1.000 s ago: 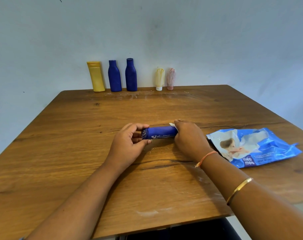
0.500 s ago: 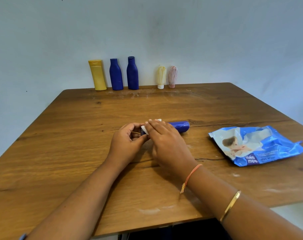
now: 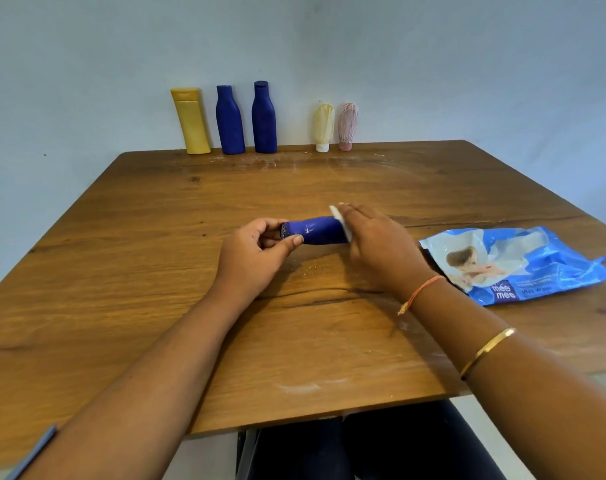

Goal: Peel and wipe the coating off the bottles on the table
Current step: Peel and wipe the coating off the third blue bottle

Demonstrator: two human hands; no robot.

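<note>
Wooden table (image 3: 156,271), centre: left hand (image 3: 256,251) pinches the lying blue bottle (image 3: 317,232), right hand (image 3: 377,244) clamps a wipe (image 3: 339,221) on it. I judge its coating mostly intact; five back bottles (image 3: 264,117) remain.

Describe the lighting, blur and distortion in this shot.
Head view: soft, even light, faint shadows on the table; wide-angle distortion splays its edges and leans the yellow bottle; right hand and wipe on the blue bottle slightly blurred; pale sheen on the wet-wipe pack.
</note>
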